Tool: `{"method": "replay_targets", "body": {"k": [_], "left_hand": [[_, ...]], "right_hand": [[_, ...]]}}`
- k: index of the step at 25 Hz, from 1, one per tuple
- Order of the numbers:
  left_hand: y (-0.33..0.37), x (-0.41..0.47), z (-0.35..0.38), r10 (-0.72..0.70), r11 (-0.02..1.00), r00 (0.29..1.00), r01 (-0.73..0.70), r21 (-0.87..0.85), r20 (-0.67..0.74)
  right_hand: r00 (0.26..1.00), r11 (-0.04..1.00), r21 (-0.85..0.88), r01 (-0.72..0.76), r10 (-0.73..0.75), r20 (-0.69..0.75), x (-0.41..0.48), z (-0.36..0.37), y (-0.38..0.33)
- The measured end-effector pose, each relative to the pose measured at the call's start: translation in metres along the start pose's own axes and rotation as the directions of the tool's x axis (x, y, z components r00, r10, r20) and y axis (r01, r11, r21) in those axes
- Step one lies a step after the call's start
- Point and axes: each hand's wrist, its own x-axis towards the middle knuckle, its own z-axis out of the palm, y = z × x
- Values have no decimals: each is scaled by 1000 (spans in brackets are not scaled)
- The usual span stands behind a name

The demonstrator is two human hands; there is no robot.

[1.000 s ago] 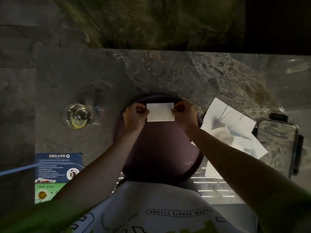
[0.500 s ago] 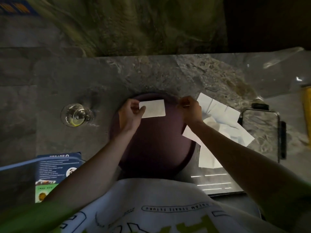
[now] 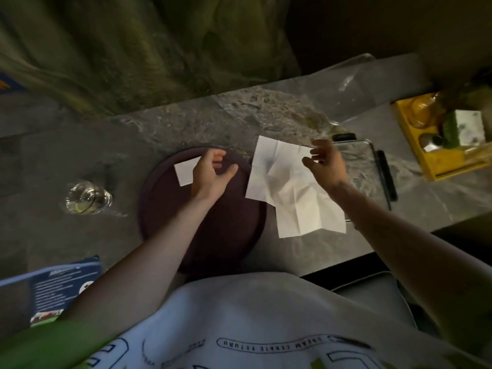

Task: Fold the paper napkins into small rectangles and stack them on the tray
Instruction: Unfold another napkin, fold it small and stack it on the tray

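One folded napkin [image 3: 186, 170] lies on the round dark tray [image 3: 213, 235] at mid-frame, so the stack has only its first piece. The left hand [image 3: 210, 177] hovers over it, fingers loose, holding nothing. The right hand [image 3: 326, 166] reaches, spread and empty, over the unfolded napkins [image 3: 290, 193] on the bench [image 3: 80, 155] right of the tray; those remain to fold.

The white shirt [image 3: 266, 323] below both forearms carries an oval badge of capital letters, seen upside down, which seems to read "DREAM CREATE FUTURE". The blue leaflet [image 3: 64, 288], below and left of the left hand [image 3: 210, 174], bears lines of print too small to read.
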Motion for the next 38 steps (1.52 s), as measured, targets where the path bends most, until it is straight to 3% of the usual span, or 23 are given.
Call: {"method": "replay_targets", "body": {"k": [6,12,16,20,23,28,32,38], "left_hand": [[17,-29,66,-129,991,954,118,57,272],[21,-46,120,-251,966,899,207,158,359],[25,-52,146,-311,950,878,274,152,363],[27,-57,157,-346,938,887,325,120,306],[25,-58,155,-346,938,886,329,106,310],[23,-56,134,-283,957,904,288,33,320],[30,-53,97,-190,955,923,253,-155,334],[32,-49,32,-49,869,898,254,-424,437]], "right_hand": [[998,996,-71,-45,47,31,-17,-46,46],[971,969,-123,-212,223,87,-15,-55,89],[907,896,155,-417,399,132,-15,-55,106],[809,690,423,-587,518,277,-14,-55,114],[757,581,490,-650,434,489,-15,-64,107],[799,716,452,-532,248,548,-18,-69,77],[811,805,390,-447,181,557,-23,-67,33],[738,818,425,-387,-2,675,-42,-55,-35]]}}
